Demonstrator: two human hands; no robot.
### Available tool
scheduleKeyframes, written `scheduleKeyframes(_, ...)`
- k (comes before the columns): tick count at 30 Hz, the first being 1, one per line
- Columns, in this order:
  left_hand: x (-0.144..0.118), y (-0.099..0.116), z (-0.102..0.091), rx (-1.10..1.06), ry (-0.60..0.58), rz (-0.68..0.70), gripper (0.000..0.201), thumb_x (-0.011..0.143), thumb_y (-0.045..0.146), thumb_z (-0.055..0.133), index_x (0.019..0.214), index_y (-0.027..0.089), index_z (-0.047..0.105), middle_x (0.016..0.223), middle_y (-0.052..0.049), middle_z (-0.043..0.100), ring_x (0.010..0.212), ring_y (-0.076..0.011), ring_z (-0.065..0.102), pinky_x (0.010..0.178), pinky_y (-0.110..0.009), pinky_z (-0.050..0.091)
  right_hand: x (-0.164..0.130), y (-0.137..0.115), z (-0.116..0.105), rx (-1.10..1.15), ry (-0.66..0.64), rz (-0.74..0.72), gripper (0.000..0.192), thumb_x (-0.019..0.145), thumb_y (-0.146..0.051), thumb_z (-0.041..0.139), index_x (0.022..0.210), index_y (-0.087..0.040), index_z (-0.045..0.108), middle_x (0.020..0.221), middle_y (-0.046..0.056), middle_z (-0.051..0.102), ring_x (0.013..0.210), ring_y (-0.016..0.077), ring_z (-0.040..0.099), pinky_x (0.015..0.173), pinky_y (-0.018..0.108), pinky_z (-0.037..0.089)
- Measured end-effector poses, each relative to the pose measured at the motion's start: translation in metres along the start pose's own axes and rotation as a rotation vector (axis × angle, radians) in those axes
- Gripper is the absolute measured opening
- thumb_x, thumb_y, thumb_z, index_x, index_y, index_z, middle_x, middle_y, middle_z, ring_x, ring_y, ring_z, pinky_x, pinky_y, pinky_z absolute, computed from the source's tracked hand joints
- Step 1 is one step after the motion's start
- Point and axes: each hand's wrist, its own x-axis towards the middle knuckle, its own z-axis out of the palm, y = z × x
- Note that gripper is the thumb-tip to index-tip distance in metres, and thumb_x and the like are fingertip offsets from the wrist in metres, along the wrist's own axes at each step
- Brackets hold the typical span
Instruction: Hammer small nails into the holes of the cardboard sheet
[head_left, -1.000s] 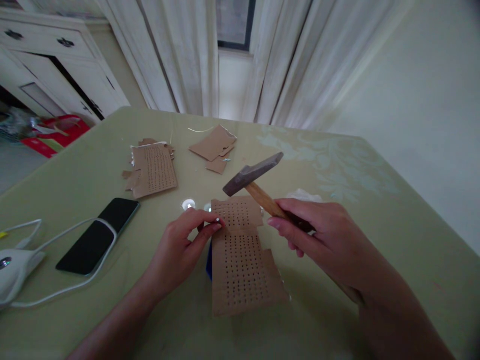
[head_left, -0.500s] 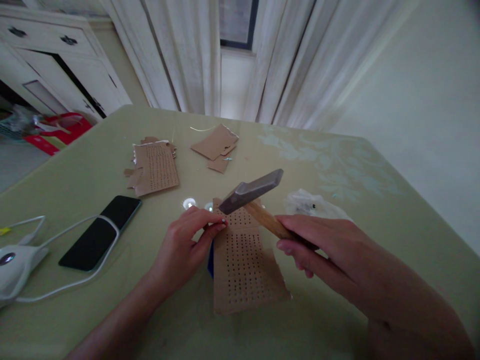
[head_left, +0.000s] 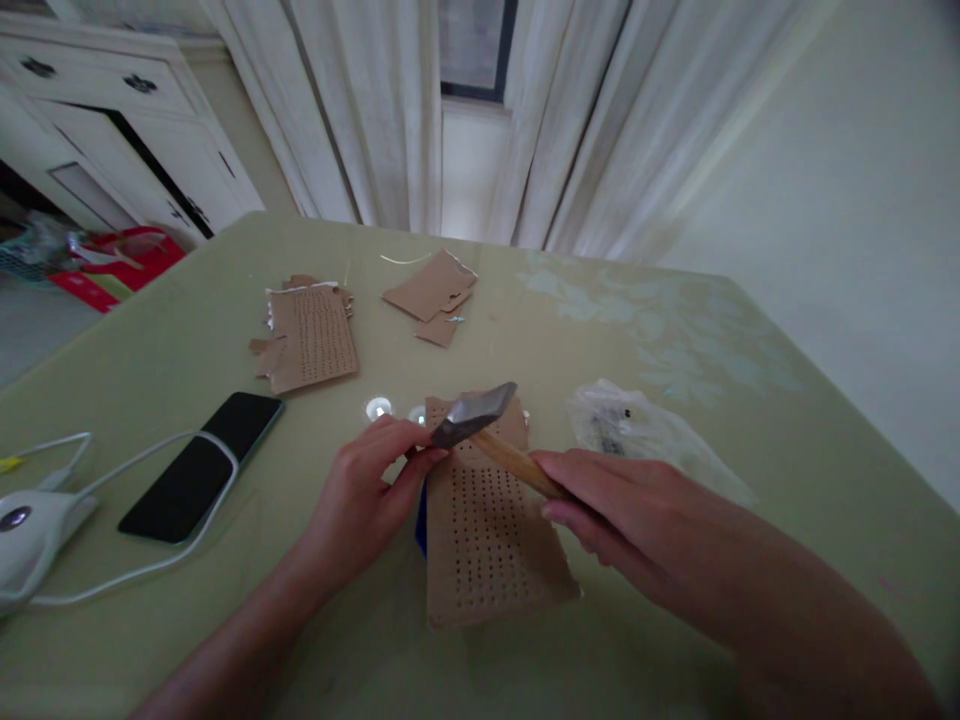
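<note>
My right hand [head_left: 622, 510] is closed around the wooden handle of a hammer [head_left: 510, 460]. The hammer's dark metal head lies low over the fingertips of my left hand [head_left: 379, 475]. Thumb and forefinger of that hand pinch a small nail, whose head is now hidden behind the hammer. Under both is a piece of cardboard [head_left: 480, 590] punched with rows of small holes; the left fingertips are at its left edge, near the far end. Something blue [head_left: 421, 525] shows from beneath the cardboard's left side.
A clear plastic bag [head_left: 656, 430] with small dark items lies beyond my right hand. At left are a phone [head_left: 199, 465] and a white device [head_left: 37, 540] with a cable. Punched cardboard [head_left: 315, 340] and torn cardboard pieces [head_left: 431, 285] lie farther back on the table [head_left: 600, 320].
The hammer has come down and to the left, onto or just above the left fingertips, covering the nail head. My left hand and the cardboard have stayed in place.
</note>
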Motion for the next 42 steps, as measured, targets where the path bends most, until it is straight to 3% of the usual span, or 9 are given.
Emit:
scheduleKeyframes(5, -0.0016, -0.0006, 0.0006, -0.015, -0.005, 0.003, 0.011, 0.103, 0.019, 0.071, 0.097, 0.025, 0.078, 0.087, 0.001, 0.080, 0.077, -0.0180, 0.069, 0.074, -0.031, 0.055, -0.0023, -0.0023, -0.0020, 0.030, 0.094, -0.015, 0.025, 0.122, -0.036, 0.048, 0.114, -0.024, 0.068, 0.095, 0.004, 0.081, 0.080, 0.0205, 0.077, 0.069, 0.031, 0.050)
scheduleKeyframes(11, -0.0016, -0.0022, 0.0016, -0.021, 0.001, 0.016, 0.013, 0.102, 0.015, 0.070, 0.096, 0.024, 0.076, 0.088, 0.002, 0.080, 0.080, -0.0172, 0.070, 0.074, -0.029, 0.054, -0.0040, 0.0004, 0.0031, -0.015, -0.018, 0.000, 0.025, 0.122, -0.034, 0.044, 0.121, -0.025, 0.067, 0.116, 0.008, 0.083, 0.092, 0.0242, 0.080, 0.078, 0.036, 0.054)
scheduleKeyframes(16, -0.0027, -0.0027, 0.0027, -0.035, -0.013, 0.023, 0.012, 0.105, 0.017, 0.070, 0.100, 0.025, 0.078, 0.093, 0.000, 0.082, 0.087, -0.0187, 0.074, 0.082, -0.032, 0.056, -0.0044, -0.0016, -0.0013, 0.004, 0.110, -0.017, 0.029, 0.123, -0.039, 0.044, 0.122, -0.024, 0.068, 0.105, 0.006, 0.083, 0.087, 0.0226, 0.080, 0.073, 0.033, 0.053)
scheduleKeyframes(22, -0.0026, -0.0029, 0.0032, -0.042, -0.033, 0.001, 0.013, 0.105, 0.018, 0.068, 0.097, 0.023, 0.077, 0.092, -0.002, 0.081, 0.087, -0.0201, 0.073, 0.079, -0.033, 0.055, -0.0067, -0.0002, 0.0032, 0.009, -0.029, 0.024, 0.019, 0.119, -0.028, 0.051, 0.122, -0.025, 0.069, 0.116, 0.007, 0.083, 0.092, 0.0244, 0.080, 0.079, 0.036, 0.056)
scheduleKeyframes(28, -0.0036, -0.0030, 0.0038, -0.055, -0.022, 0.015, 0.014, 0.105, 0.015, 0.070, 0.099, 0.025, 0.079, 0.094, 0.000, 0.081, 0.090, -0.0185, 0.074, 0.082, -0.031, 0.055, -0.0083, -0.0014, -0.0015, 0.036, 0.066, 0.020, 0.025, 0.122, -0.036, 0.046, 0.120, -0.024, 0.067, 0.097, 0.004, 0.080, 0.085, 0.0214, 0.078, 0.066, 0.030, 0.049)
scheduleKeyframes(34, -0.0034, -0.0028, 0.0025, -0.052, -0.037, 0.004, 0.013, 0.104, 0.014, 0.070, 0.097, 0.023, 0.077, 0.093, 0.000, 0.079, 0.087, -0.0177, 0.072, 0.078, -0.029, 0.054, -0.0083, 0.0010, 0.0021, 0.002, -0.041, 0.019, 0.021, 0.121, -0.031, 0.048, 0.124, -0.026, 0.067, 0.120, 0.008, 0.082, 0.095, 0.0242, 0.080, 0.080, 0.035, 0.054)
scheduleKeyframes(38, -0.0050, -0.0049, 0.0032, -0.056, -0.038, 0.014, 0.013, 0.105, 0.015, 0.070, 0.101, 0.024, 0.077, 0.097, -0.001, 0.080, 0.091, -0.0179, 0.073, 0.082, -0.029, 0.055, -0.0092, -0.0022, -0.0041, 0.015, 0.074, -0.007, 0.027, 0.123, -0.038, 0.044, 0.127, -0.024, 0.066, 0.107, 0.006, 0.082, 0.087, 0.0222, 0.079, 0.070, 0.032, 0.052)
scheduleKeyframes(42, -0.0056, -0.0062, 0.0038, -0.050, -0.046, 0.000, 0.013, 0.104, 0.015, 0.070, 0.098, 0.023, 0.077, 0.096, -0.001, 0.079, 0.090, -0.0180, 0.073, 0.081, -0.029, 0.056, -0.0064, -0.0012, 0.0022, 0.034, -0.017, 0.023, 0.021, 0.121, -0.031, 0.047, 0.124, -0.024, 0.067, 0.113, 0.006, 0.082, 0.093, 0.0227, 0.079, 0.079, 0.034, 0.055)
